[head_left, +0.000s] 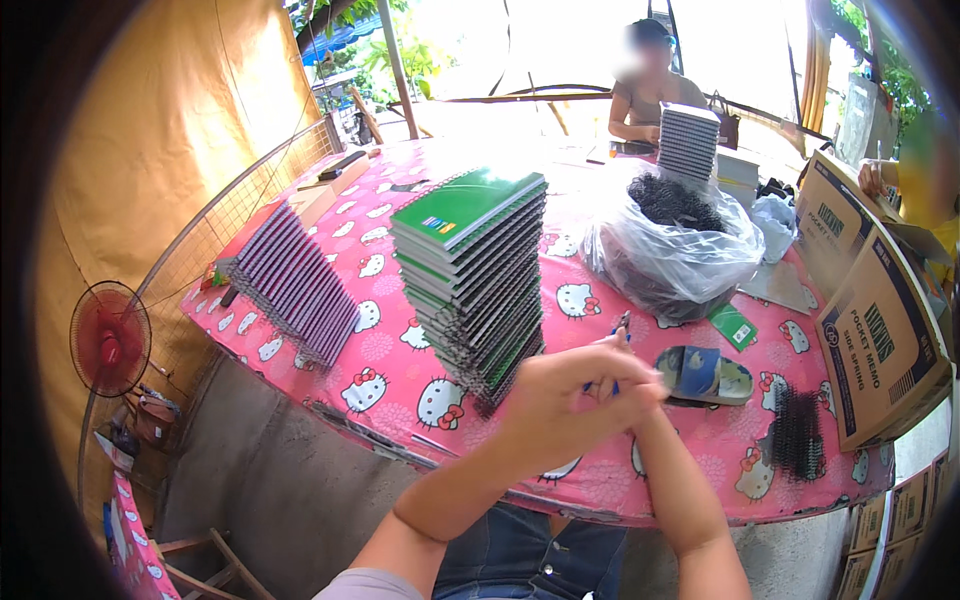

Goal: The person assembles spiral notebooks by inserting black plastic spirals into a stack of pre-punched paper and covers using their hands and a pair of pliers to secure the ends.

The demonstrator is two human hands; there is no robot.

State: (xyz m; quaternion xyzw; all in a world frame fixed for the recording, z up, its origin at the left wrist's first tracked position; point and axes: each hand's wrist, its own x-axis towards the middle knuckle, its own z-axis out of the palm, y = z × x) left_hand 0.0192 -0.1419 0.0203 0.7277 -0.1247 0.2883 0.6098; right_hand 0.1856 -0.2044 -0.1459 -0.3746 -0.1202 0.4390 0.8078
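Observation:
In front of my body my hands meet over the table's near edge. My left hand (560,395) crosses in front, its fingers smeared by motion and reaching toward the right wrist. My right hand (648,392) is mostly hidden behind it. A blue-handled tool that looks like small pliers (625,322) sticks up from between the hands, apparently in the right one. Just left of my hands stands a tall stack of green spiral notebooks (470,215). A blue patterned slipper (705,374) lies right of my hands.
A leaning notebook stack (290,280) stands left. Beyond my hands sits a plastic bag of black spiral coils (680,230); more coils (797,435) lie right. Cartons (880,340) stand at the right edge. A person (650,95) sits across the pink tablecloth (390,330); another is far right.

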